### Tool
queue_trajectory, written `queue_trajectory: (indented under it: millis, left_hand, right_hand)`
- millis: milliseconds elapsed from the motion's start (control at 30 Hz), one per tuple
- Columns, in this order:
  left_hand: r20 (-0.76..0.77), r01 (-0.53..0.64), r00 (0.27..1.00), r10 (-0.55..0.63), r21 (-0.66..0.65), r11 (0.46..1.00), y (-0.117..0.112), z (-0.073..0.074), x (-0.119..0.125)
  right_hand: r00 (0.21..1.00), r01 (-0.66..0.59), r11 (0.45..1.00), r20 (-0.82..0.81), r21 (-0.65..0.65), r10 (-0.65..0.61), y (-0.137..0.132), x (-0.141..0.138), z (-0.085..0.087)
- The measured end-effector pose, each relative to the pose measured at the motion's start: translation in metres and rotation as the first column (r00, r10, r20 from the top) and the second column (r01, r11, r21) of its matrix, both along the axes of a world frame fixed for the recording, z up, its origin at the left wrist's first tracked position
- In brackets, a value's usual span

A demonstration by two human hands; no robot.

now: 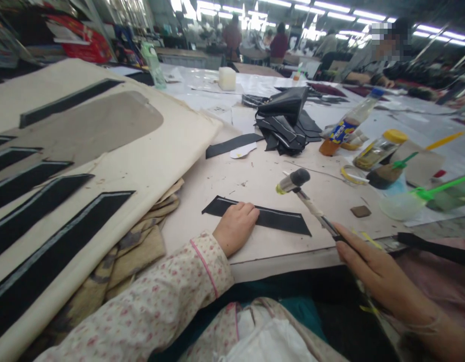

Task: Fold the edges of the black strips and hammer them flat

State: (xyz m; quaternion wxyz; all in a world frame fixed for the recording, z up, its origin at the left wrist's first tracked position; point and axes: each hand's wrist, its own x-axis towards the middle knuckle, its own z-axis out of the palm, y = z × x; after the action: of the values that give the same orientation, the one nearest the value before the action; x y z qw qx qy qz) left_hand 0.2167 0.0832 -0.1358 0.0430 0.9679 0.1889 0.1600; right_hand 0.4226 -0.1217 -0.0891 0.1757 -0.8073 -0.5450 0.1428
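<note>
My left hand (237,229) presses down on a black strip (281,219) with a pale line along its far edge. Its fingers are curled against the strip, which lies flat near the table's front edge. In my right hand (363,254) is the handle of a hammer (297,180), fingers closed around it. The hammer has a dark face on one side and a yellowish one on the other. Its head is held up beyond the strip's right end, apart from it.
At left, a cream board (172,136) bears several black strips (62,226). Black pieces (283,125) are piled further back. To the right stand a Pepsi bottle (343,128), a yellow-lidded jar (381,148) and a container with a green brush (404,203). A person (368,55) works across the table.
</note>
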Motion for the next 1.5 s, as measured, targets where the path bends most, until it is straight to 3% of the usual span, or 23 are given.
queue_trajectory:
  millis: [167,333,533,667,867,1033,1167,1333,1500]
  left_hand:
    - [0.019,0.045,0.999,-0.045,0.006,0.999,-0.005,-0.004,-0.011]
    - [0.046,0.065,0.997,-0.064,-0.009,0.998,-0.01,-0.006,-0.018]
    - [0.03,0.056,0.998,-0.055,-0.025,0.998,-0.011,-0.003,-0.017]
    - [0.038,0.067,0.997,-0.066,-0.041,0.997,-0.011,-0.003,-0.017]
    - [0.035,0.07,0.997,-0.068,-0.054,0.996,-0.012,-0.004,-0.017]
    - [0.038,0.09,0.995,-0.088,-0.071,0.993,-0.012,-0.002,-0.017]
    - [0.048,0.083,0.996,-0.08,-0.08,0.993,-0.012,-0.001,-0.017]
    - [0.066,0.104,0.993,-0.099,-0.077,0.992,-0.012,-0.002,-0.018]
    - [0.065,0.096,0.994,-0.09,-0.085,0.992,-0.013,-0.001,-0.018]
  right_hand:
    - [0.995,-0.103,0.984,-0.019,-0.149,0.101,0.013,-0.006,0.001]
    - [0.996,-0.086,0.996,0.023,0.009,0.086,0.021,-0.012,0.008]
    - [0.984,-0.176,0.981,0.009,-0.078,0.177,0.033,-0.016,0.004]
    - [0.992,-0.122,0.992,0.032,0.034,0.121,0.042,-0.023,0.007]
    - [0.967,-0.252,0.96,-0.003,-0.125,0.253,0.057,-0.029,0.001]
    - [0.977,-0.214,0.977,0.035,0.028,0.213,0.067,-0.032,0.005]
    - [0.95,-0.308,0.948,0.017,-0.083,0.31,0.074,-0.036,0.005]
    - [0.965,-0.262,0.965,0.019,-0.009,0.262,0.084,-0.039,0.007]
    - [0.934,-0.356,0.929,-0.01,-0.095,0.357,0.092,-0.041,0.005]
